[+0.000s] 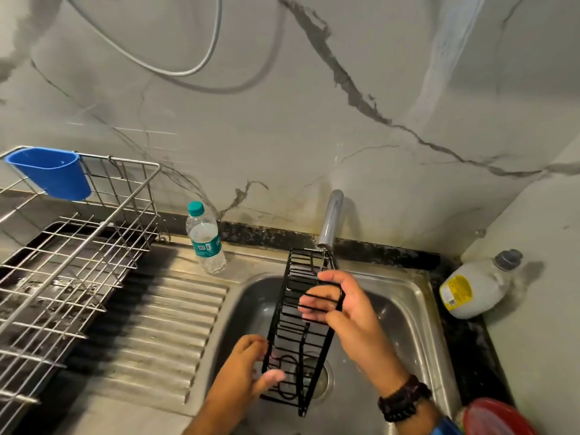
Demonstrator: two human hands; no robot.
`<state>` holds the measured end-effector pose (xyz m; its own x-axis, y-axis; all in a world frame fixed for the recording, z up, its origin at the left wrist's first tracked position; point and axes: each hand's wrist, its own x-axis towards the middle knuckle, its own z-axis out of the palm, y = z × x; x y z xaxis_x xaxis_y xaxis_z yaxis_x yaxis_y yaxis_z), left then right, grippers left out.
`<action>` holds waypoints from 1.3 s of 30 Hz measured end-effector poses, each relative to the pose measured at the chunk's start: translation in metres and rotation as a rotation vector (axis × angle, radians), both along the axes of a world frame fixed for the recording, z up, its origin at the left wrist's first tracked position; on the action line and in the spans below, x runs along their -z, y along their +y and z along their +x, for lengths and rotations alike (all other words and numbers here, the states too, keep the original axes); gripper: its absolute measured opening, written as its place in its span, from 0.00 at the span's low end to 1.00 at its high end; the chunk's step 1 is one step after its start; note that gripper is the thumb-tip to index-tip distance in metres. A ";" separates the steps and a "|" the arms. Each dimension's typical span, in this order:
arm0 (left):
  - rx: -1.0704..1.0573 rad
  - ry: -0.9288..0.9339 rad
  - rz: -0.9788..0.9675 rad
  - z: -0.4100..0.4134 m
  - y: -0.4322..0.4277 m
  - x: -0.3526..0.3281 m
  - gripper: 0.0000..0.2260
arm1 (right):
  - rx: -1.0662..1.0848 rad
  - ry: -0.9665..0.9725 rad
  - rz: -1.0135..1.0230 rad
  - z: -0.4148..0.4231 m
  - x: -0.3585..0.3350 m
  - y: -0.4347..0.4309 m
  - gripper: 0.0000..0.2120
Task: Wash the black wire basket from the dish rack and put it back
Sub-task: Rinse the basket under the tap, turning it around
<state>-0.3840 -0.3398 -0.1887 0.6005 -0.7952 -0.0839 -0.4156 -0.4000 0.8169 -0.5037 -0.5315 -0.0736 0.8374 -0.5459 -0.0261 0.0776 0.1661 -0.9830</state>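
Black wire basket point(296, 281) is tilted with its far end at the tap point(329, 221), presumably for rinsing, left hand point(241, 368) gripping the near end, right hand point(345, 306) the side wires.

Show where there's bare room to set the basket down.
Drainboard between rack and sink is bare, bottle at its back edge. Crowded: the sink, with basket, left hand and right hand; a jug fills the right corner.
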 end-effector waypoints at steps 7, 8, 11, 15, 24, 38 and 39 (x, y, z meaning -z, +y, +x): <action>0.018 0.144 0.196 -0.019 -0.008 -0.021 0.32 | 0.359 0.076 -0.085 0.007 0.008 0.026 0.14; 0.067 0.200 0.209 -0.018 -0.012 -0.030 0.36 | 0.365 0.097 -0.220 0.007 0.011 0.028 0.13; 0.147 0.488 0.050 -0.012 -0.023 -0.069 0.25 | 0.318 0.093 -0.569 0.006 0.017 0.026 0.11; -0.067 0.616 -0.153 -0.005 -0.053 -0.106 0.10 | 0.206 0.096 -0.637 0.008 0.017 0.017 0.07; -0.367 0.549 -0.115 0.011 -0.102 -0.112 0.12 | -0.065 0.322 -0.942 0.011 0.000 -0.008 0.08; -0.275 0.733 0.246 0.016 -0.105 -0.103 0.40 | -0.570 0.363 -1.632 0.004 0.004 0.006 0.15; -0.269 0.691 0.237 0.013 -0.106 -0.104 0.40 | -0.547 0.351 -1.615 0.001 0.010 0.006 0.18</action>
